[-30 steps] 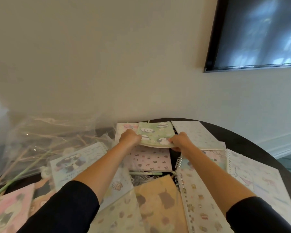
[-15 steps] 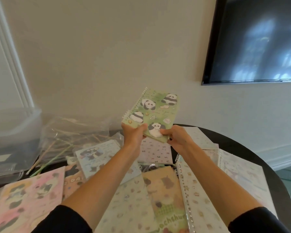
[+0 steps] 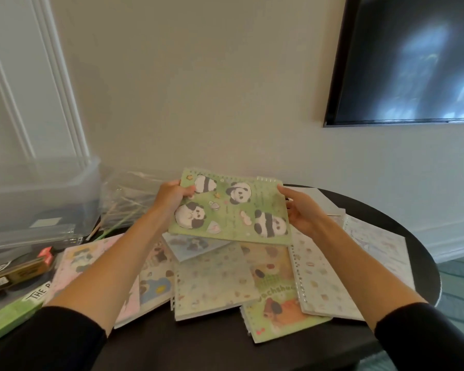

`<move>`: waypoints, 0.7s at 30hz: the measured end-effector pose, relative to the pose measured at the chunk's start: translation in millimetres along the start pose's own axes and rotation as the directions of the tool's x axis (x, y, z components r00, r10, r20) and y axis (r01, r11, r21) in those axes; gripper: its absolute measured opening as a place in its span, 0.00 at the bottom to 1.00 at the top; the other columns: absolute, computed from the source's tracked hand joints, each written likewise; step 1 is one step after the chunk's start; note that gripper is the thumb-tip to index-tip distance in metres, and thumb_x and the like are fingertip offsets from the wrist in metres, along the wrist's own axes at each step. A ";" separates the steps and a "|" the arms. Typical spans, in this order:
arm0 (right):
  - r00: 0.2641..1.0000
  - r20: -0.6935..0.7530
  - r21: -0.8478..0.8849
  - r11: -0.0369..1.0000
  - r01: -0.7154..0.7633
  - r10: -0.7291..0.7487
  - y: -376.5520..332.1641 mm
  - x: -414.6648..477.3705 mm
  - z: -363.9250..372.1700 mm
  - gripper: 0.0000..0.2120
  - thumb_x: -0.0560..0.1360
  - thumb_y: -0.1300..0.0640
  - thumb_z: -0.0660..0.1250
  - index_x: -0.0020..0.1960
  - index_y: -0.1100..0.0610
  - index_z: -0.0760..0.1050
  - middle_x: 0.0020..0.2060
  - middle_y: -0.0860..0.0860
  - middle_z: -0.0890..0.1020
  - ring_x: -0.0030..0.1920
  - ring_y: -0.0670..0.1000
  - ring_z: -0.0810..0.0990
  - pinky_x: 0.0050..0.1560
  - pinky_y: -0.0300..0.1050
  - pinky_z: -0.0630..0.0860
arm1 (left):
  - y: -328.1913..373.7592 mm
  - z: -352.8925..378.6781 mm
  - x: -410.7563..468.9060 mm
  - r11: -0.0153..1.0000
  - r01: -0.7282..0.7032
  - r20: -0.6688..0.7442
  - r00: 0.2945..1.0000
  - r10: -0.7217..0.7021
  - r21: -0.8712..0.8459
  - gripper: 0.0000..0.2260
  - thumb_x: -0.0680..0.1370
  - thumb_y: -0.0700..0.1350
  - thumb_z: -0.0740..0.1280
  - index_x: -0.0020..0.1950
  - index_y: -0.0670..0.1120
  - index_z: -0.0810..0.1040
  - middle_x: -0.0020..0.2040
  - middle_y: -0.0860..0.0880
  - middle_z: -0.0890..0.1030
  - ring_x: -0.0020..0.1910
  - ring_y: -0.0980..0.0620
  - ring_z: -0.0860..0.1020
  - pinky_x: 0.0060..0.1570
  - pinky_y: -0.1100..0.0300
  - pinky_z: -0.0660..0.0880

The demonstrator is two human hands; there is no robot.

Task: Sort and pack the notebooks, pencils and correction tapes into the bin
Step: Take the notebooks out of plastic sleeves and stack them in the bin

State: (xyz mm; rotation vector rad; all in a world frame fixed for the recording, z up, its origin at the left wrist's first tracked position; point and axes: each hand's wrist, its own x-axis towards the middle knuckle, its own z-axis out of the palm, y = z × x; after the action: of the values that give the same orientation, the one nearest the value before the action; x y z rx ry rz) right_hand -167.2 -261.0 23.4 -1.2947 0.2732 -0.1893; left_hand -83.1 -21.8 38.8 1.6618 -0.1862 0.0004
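Above a round dark table (image 3: 193, 341), a left hand (image 3: 172, 196) and right hand (image 3: 303, 210) clasp opposite side edges of a green panda-print spiral notebook (image 3: 231, 210), seemingly light, slick-covered and flexible, best carried by those edges.

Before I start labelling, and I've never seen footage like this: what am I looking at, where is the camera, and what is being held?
No machine here: one camera worn on a person's head looks down at their two bare hands. The left hand grips the left edge of a green spiral notebook printed with pandas; the right hand holds its right edge. It is in the air above the dark round table. Other patterned spiral notebooks lie spread below. A clear plastic bin stands at left.
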 end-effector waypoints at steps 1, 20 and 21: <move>0.997 0.074 -0.057 0.998 0.000 0.004 0.7 -5.1 -1.9 0.09 0.78 0.56 0.61 0.53 0.59 0.76 0.41 0.54 0.83 0.39 0.51 0.83 0.36 0.43 0.80 | 2.8 -0.2 -1.9 0.998 -0.021 0.024 1.000 0.020 0.056 0.07 0.76 0.38 0.66 0.38 0.46 0.76 0.37 0.49 0.80 0.33 0.51 0.79 0.30 0.62 0.77; 0.982 -0.046 -0.188 0.964 -0.190 0.185 4.2 -53.5 -69.1 0.15 0.76 0.64 0.62 0.62 0.59 0.66 0.37 0.55 0.83 0.32 0.53 0.82 0.28 0.42 0.79 | -33.4 21.4 -42.5 0.190 -0.434 0.458 0.882 -0.110 0.881 0.11 0.76 0.44 0.65 0.54 0.41 0.68 0.58 0.41 0.71 0.48 0.45 0.69 0.43 0.56 0.65; 0.979 -0.020 -0.226 0.953 -0.204 0.205 3.4 -56.0 -71.2 0.16 0.76 0.64 0.62 0.63 0.59 0.67 0.38 0.55 0.83 0.33 0.53 0.83 0.27 0.42 0.79 | -34.9 22.8 -45.0 0.223 -0.418 0.438 0.898 -0.047 0.881 0.06 0.76 0.41 0.63 0.49 0.42 0.67 0.55 0.40 0.73 0.46 0.44 0.70 0.40 0.56 0.64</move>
State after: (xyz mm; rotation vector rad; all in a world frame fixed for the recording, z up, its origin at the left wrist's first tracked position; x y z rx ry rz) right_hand -242.2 -309.4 7.7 -1.4828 0.4329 0.0222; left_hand -125.7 -35.8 -3.0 2.9348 -0.8578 -0.0234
